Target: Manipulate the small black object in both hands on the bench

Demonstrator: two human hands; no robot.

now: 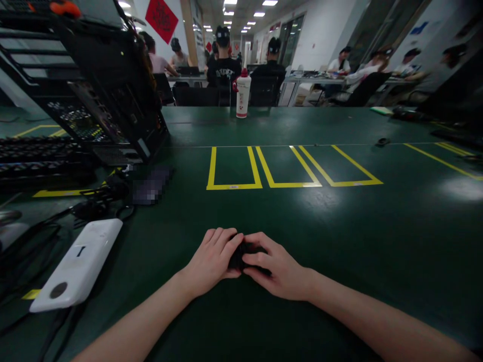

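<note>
Green tabletop [377, 241] spreads below. Left hand [215, 259] and right hand [279, 269] grasp a black object [236, 257] between them, at left's three o'clock, right's nine.

Small black object [237, 258], between your left hand [213, 256] and right hand [281, 266]. Your fingers cover most of it; outline and tilt unclear. Sits well in from the green surface's [339, 226] far edge; whether resting or lifted, can't tell.
</note>
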